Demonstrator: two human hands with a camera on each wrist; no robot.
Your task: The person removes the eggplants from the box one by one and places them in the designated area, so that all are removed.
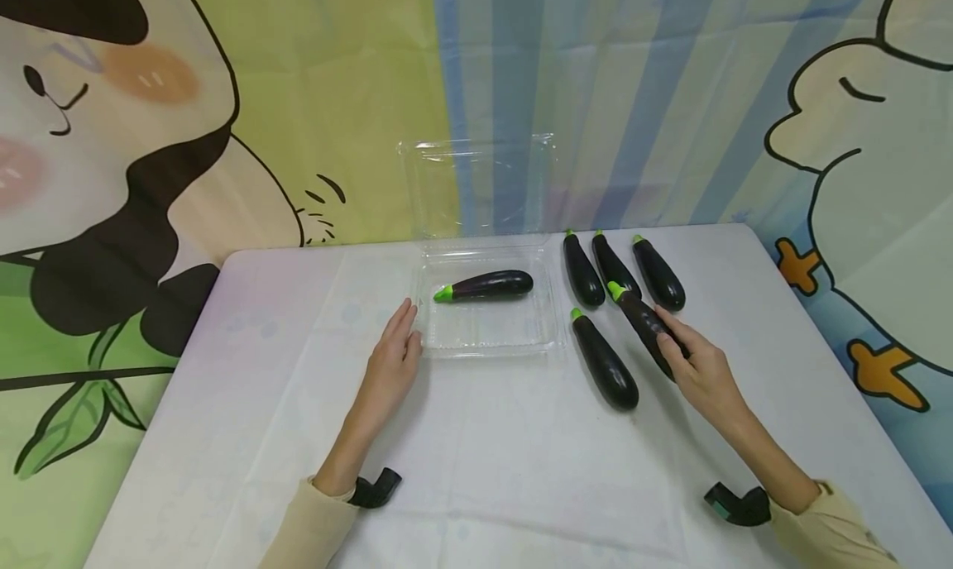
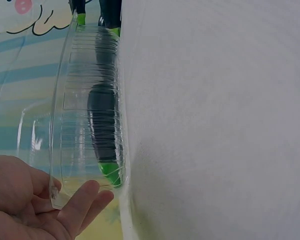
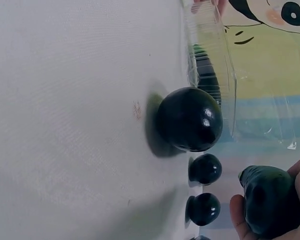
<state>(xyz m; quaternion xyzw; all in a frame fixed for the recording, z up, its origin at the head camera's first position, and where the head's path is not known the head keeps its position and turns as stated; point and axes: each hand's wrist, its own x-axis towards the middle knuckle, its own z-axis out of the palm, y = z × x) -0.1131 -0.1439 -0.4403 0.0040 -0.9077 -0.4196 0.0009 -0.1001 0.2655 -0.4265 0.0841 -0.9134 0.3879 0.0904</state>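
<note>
A clear plastic clamshell box point(image 1: 447, 337) lies at the back middle of the table, its lid point(image 1: 484, 180) raised behind it. One dark purple eggplant point(image 1: 491, 284) with a green stem end lies crosswise inside. My left hand point(image 1: 392, 358) rests its extended fingers against the box's left edge, near the rim corner in the left wrist view. My right hand point(image 1: 696, 370) grips another eggplant point(image 3: 272, 205) by its thick end, lifted off the table, stem pointing away. Next to it a loose eggplant point(image 1: 605, 362) lies on the cloth, right of the box.
Three more eggplants, a left one point(image 1: 583, 270), a middle one point(image 1: 615, 265) and a right one point(image 1: 658, 273), lie in a row at the back right. White cloth covers the table point(image 1: 521, 461). A printed cartoon curtain point(image 1: 357, 73) hangs behind.
</note>
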